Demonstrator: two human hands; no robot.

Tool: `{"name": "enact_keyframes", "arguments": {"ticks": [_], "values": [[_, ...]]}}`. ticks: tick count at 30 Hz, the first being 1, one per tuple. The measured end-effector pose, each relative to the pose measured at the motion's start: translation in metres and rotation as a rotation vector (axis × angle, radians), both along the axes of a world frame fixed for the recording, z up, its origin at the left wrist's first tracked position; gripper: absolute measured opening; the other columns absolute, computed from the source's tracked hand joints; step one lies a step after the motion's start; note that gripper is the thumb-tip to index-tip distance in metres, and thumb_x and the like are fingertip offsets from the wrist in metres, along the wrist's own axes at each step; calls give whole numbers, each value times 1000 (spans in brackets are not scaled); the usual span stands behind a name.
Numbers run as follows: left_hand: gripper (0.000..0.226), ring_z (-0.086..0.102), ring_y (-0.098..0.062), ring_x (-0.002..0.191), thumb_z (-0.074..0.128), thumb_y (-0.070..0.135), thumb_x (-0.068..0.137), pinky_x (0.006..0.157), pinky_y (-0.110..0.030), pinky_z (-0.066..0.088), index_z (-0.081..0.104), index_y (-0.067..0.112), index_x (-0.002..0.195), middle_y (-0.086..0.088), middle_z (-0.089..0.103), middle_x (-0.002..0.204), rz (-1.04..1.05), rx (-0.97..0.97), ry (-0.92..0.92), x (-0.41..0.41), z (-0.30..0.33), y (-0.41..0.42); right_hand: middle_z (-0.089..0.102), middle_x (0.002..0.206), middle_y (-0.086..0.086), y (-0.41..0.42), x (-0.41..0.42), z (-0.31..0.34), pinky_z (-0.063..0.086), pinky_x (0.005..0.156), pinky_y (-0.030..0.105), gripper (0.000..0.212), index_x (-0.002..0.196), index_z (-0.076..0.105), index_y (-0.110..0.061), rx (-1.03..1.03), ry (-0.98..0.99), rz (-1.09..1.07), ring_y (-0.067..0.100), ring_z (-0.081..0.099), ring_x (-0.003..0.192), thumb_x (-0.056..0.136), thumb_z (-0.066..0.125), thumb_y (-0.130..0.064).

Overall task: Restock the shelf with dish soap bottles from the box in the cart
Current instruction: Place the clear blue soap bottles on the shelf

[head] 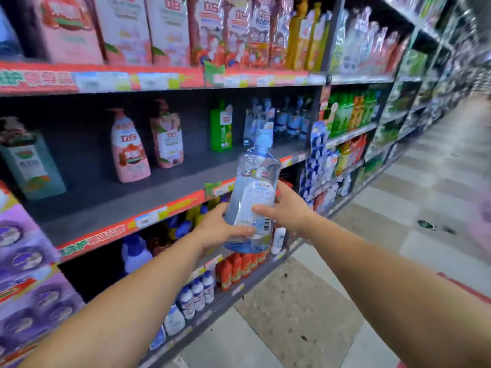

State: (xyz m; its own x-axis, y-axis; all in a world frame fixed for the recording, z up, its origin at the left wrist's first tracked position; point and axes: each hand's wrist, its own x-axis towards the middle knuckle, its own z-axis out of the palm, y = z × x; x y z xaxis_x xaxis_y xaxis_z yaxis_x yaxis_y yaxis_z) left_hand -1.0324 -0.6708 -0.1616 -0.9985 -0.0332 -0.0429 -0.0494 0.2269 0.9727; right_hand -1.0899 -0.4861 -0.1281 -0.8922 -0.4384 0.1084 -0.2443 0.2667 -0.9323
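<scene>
I hold a clear, blue-tinted dish soap bottle [255,192] with a pale blue pump top upright in both hands, in front of the middle shelf [111,205]. My left hand [223,229] grips its lower left side, thumb across the barcode label. From the right, my right hand [287,205] grips the bottle's middle, thumb on the white label. Several matching clear blue bottles [289,120] stand at the back right of that shelf. The box and most of the cart are out of view.
On the middle shelf stand a pink pump bottle [130,150], a pink-and-white bottle [168,139], a green bottle [221,128] and a teal bottle [32,163]. Lower shelves hold white, blue and orange bottles. A tiled aisle [398,235] runs to the right. A red edge [465,286] shows at the right.
</scene>
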Motion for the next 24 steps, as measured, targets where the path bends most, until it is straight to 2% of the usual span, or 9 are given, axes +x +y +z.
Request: {"name": "enact_keyframes", "arguments": {"ticks": [2,4,6,11,14,16,21,23,24], "values": [[68,69,-12,94,94,24,57,85,-34,58,58,19,114,5,72,105,9,8,9,-42,-7,8,67,114,-7,12,-36,-2,58,84,34,60,127,47,-31,7,28,-24,12,65,104,78,80,-20],[66,69,-10,95,93,22,60,84,-31,57,59,22,116,6,72,107,-1,-14,40,-84,-12,14,67,115,-7,18,-76,-6,56,89,40,64,127,46,-33,27,44,-49,12,66,105,75,82,-24],[61,69,-9,94,93,20,60,83,-27,56,60,26,110,10,72,103,-23,-19,65,-132,-15,17,67,115,-7,21,-120,-10,57,89,40,68,131,44,-32,35,56,-81,11,67,103,76,82,-26],[72,69,-15,97,94,26,52,88,-37,55,56,23,113,4,71,108,-62,-54,85,-276,-11,22,67,116,-6,27,-242,-4,56,88,35,75,137,39,-23,43,64,-162,6,67,100,76,82,-24],[69,66,-15,100,92,17,60,88,-34,54,53,23,116,2,68,113,-80,-55,104,-353,3,34,62,125,-6,36,-311,9,54,93,45,84,139,35,-30,43,80,-209,14,63,111,70,84,-35],[65,66,-16,99,91,13,61,86,-33,54,53,24,113,1,68,114,-83,-61,121,-396,10,42,60,128,-9,42,-349,17,54,93,46,84,138,36,-33,61,109,-228,14,60,115,69,84,-40],[63,60,-6,84,92,16,60,60,-8,42,55,22,110,8,65,102,-2,-132,159,-480,16,58,65,115,-16,52,-442,22,54,92,44,69,129,40,-38,117,181,-202,9,65,105,75,82,-26],[61,58,-4,82,91,16,61,58,-6,41,55,24,109,11,62,97,54,-153,157,-511,11,64,65,111,-19,54,-480,19,54,93,40,69,128,38,-39,146,200,-155,5,64,102,77,81,-23],[61,58,-6,84,92,18,61,62,-10,42,56,24,110,11,62,98,90,-177,154,-527,7,68,64,112,-19,56,-501,17,53,93,39,70,130,36,-36,166,204,-130,5,63,103,77,81,-24]]}}
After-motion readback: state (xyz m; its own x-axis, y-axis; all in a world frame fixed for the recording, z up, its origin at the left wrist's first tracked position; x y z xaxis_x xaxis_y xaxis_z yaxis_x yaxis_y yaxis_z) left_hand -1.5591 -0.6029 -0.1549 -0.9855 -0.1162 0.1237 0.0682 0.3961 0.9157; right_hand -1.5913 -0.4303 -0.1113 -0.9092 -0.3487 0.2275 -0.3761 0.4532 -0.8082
